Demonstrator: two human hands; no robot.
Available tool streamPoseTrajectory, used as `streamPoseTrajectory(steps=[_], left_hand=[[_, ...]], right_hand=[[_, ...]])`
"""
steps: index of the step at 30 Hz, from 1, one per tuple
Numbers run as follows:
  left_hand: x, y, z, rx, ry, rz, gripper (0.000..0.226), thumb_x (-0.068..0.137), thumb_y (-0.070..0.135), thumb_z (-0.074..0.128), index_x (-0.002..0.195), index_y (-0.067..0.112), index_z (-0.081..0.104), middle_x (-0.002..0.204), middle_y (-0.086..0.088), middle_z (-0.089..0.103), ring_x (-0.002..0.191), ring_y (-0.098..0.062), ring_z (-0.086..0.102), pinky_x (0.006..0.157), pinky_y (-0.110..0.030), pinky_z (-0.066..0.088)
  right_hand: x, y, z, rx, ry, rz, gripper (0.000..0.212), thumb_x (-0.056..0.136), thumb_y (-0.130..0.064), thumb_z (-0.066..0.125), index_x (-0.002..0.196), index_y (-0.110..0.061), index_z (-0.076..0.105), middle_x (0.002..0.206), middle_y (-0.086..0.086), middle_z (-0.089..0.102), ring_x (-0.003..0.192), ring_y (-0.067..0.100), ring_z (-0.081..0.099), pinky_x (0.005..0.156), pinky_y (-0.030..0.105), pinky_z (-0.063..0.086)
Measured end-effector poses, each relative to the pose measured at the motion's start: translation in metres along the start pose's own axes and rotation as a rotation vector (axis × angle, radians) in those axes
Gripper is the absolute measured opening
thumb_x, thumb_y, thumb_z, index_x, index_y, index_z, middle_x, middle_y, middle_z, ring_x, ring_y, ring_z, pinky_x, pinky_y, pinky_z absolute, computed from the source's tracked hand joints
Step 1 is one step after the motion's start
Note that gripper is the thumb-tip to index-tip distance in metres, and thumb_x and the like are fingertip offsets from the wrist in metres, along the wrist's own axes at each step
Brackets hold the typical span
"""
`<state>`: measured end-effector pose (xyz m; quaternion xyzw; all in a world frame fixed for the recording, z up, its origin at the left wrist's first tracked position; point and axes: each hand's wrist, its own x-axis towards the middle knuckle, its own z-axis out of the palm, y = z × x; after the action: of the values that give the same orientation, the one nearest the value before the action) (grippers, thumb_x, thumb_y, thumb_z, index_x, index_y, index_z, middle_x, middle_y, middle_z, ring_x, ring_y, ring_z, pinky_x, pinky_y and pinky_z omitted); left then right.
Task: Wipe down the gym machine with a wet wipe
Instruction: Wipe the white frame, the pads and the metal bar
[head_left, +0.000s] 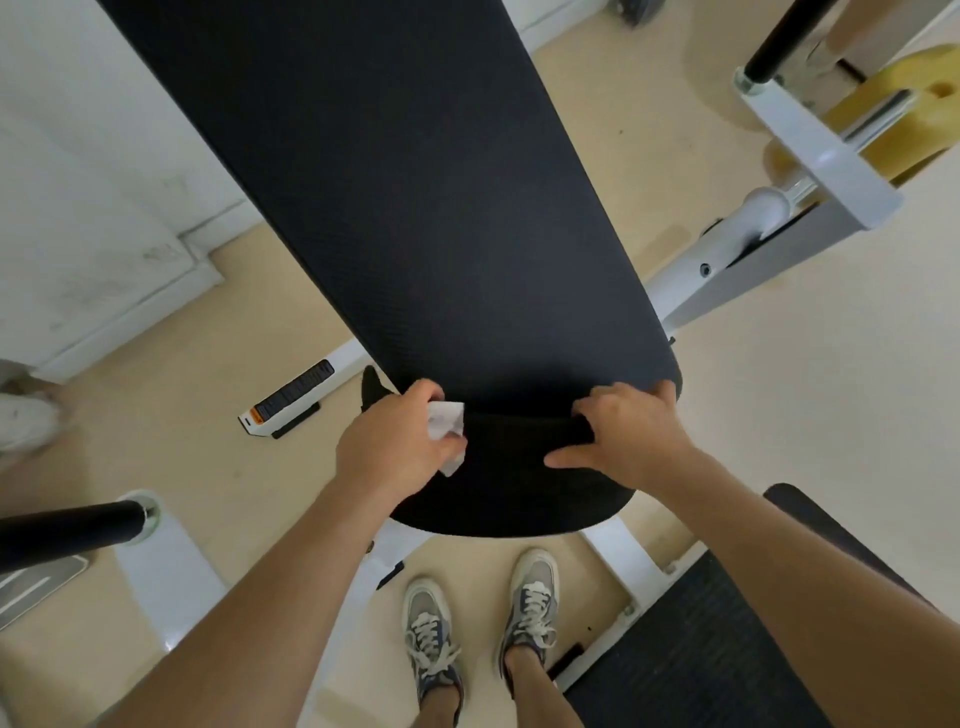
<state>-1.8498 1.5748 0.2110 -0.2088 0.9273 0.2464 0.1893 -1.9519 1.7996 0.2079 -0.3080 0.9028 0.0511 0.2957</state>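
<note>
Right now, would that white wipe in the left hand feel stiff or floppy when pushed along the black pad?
Probably floppy: the wipe looks crumpled and bends where the left hand pinches it. Likely very light, since a few fingers hold it. It may bunch up on the textured pad.

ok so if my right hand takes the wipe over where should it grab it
Pinch the wet wipe by the loose flap poking out beside the left hand's thumb, coming from the right over the seat pad; the rest is bunched in that grip.
</note>
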Motion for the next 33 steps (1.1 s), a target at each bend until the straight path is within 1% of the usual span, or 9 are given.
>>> streamPoseTrajectory(steps=[2,6,12,15,20,23,26,29,33], left_hand=[[-0.005,-0.005,0.004,0.09,-0.1,0.041,0.03,0.081,0.049,0.065,0.105,0.037,0.054,0.085,0.013,0.06,0.077,-0.012,0.057,0.065,-0.032,0.05],[-0.019,-0.003,0.021,0.16,-0.115,0.156,0.024,0.085,0.045,0.062,0.106,0.037,0.053,0.082,0.012,0.058,0.073,-0.01,0.056,0.058,-0.027,0.042],[-0.026,-0.001,0.064,0.586,-0.121,0.408,0.025,0.09,0.026,0.059,0.113,0.024,0.05,0.099,0.0,0.059,0.087,-0.02,0.059,0.066,-0.03,0.038],[-0.035,-0.004,0.089,0.586,-0.218,0.477,0.038,0.087,0.014,0.061,0.12,0.022,0.047,0.111,-0.001,0.059,0.098,-0.022,0.059,0.075,-0.033,0.044],[-0.04,-0.039,0.072,0.225,0.038,0.112,0.028,0.093,0.03,0.058,0.113,0.023,0.04,0.099,0.003,0.059,0.083,-0.015,0.057,0.059,-0.027,0.036],[-0.038,-0.073,0.058,0.079,0.003,-0.261,0.044,0.086,0.041,0.066,0.11,0.022,0.034,0.098,-0.002,0.06,0.078,-0.022,0.058,0.059,-0.033,0.04],[-0.035,-0.102,0.065,-0.026,-0.19,-0.534,0.076,0.083,0.047,0.068,0.138,0.019,0.023,0.12,-0.01,0.058,0.102,-0.031,0.06,0.075,-0.036,0.047],[-0.034,-0.106,0.086,-0.142,-0.312,-0.563,0.071,0.088,0.049,0.062,0.138,0.01,0.031,0.131,-0.013,0.054,0.115,-0.033,0.055,0.089,-0.038,0.048],[-0.037,-0.097,0.096,-0.184,-0.184,-0.522,0.054,0.091,0.043,0.059,0.132,0.014,0.037,0.125,-0.01,0.058,0.112,-0.031,0.057,0.08,-0.033,0.045]], right_hand=[[-0.024,0.002,0.031,0.057,-0.194,-0.001,0.067,0.077,-0.082,0.039,0.108,-0.029,0.063,0.098,-0.009,0.063,0.101,0.017,0.053,0.095,0.042,0.026],[-0.055,-0.002,0.095,0.341,-0.361,0.13,0.059,0.084,-0.075,0.042,0.108,-0.025,0.06,0.097,-0.007,0.06,0.092,0.014,0.055,0.087,0.035,0.029],[-0.051,-0.041,0.138,0.392,-0.184,0.321,0.041,0.095,-0.049,0.044,0.129,-0.027,0.048,0.129,-0.003,0.047,0.12,0.02,0.043,0.092,0.041,0.044],[-0.042,-0.075,0.145,0.553,-0.035,0.396,0.04,0.096,-0.048,0.045,0.122,-0.02,0.054,0.124,0.0,0.052,0.112,0.02,0.052,0.085,0.034,0.049],[-0.035,-0.118,0.145,1.117,-0.143,0.529,0.036,0.09,-0.05,0.057,0.108,-0.019,0.056,0.099,-0.004,0.063,0.083,0.012,0.058,0.07,0.032,0.049],[-0.031,-0.157,0.135,1.33,-0.179,0.35,0.046,0.093,-0.041,0.057,0.136,-0.027,0.048,0.131,-0.005,0.057,0.115,0.014,0.056,0.098,0.032,0.047],[-0.014,-0.172,0.12,1.248,-0.131,0.205,0.06,0.098,-0.03,0.05,0.151,-0.033,0.023,0.141,-0.012,0.039,0.124,0.015,0.048,0.099,0.024,0.039],[0.002,-0.167,0.12,1.252,-0.156,0.288,0.064,0.097,-0.023,0.051,0.152,-0.034,0.019,0.137,0.0,0.051,0.109,0.017,0.056,0.091,0.026,0.044],[-0.001,-0.167,0.131,1.318,-0.16,0.359,0.063,0.093,-0.014,0.053,0.149,-0.031,0.028,0.124,-0.007,0.058,0.111,0.012,0.057,0.093,0.026,0.047]])
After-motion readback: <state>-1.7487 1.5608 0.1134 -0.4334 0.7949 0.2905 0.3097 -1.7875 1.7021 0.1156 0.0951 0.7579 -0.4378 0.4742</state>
